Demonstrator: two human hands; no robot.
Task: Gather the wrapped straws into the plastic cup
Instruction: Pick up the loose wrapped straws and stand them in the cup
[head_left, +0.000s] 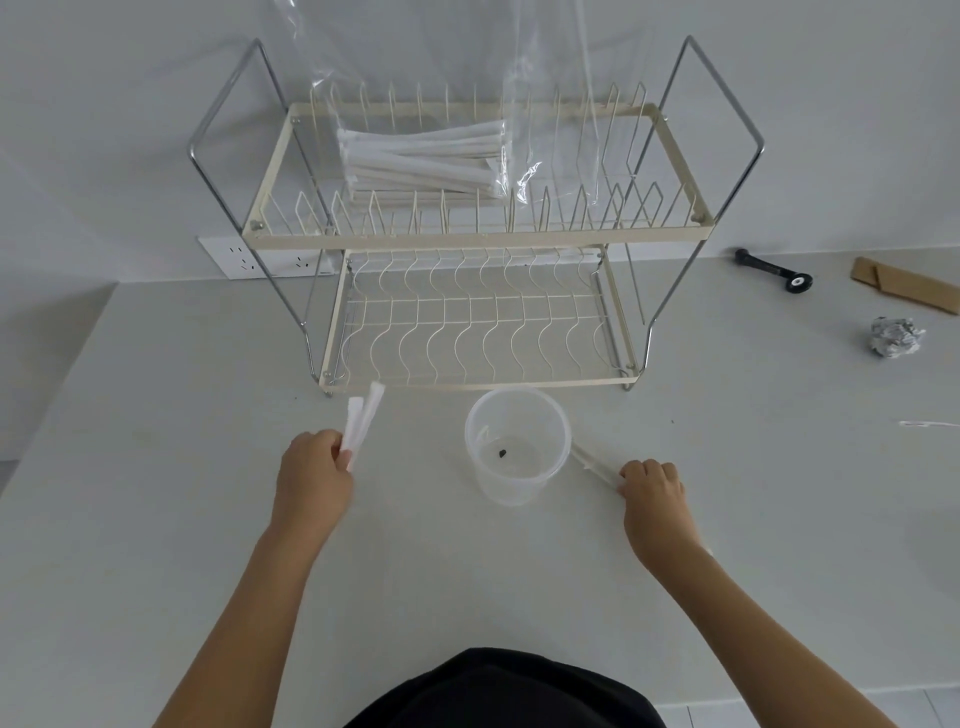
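A clear plastic cup (540, 415) stands upright on the white table, in front of the dish rack; a small dark speck lies on its bottom. My left hand (311, 480) is left of the cup, shut on two white wrapped straws (363, 421) that point up and away. My right hand (652, 493) is right of the cup, its fingers closed on a wrapped straw (592, 462) lying on the table with its far end next to the cup's wall. A bundle of wrapped straws (421, 156) lies in a clear plastic bag on the rack's upper shelf.
A two-tier wire dish rack (467, 236) stands against the wall behind the cup. At the far right lie a black tool (774, 271), cardboard pieces (904, 286), a crumpled foil ball (896, 336) and a small white strip (927, 424). A wall socket (244, 258) sits behind the rack's left leg.
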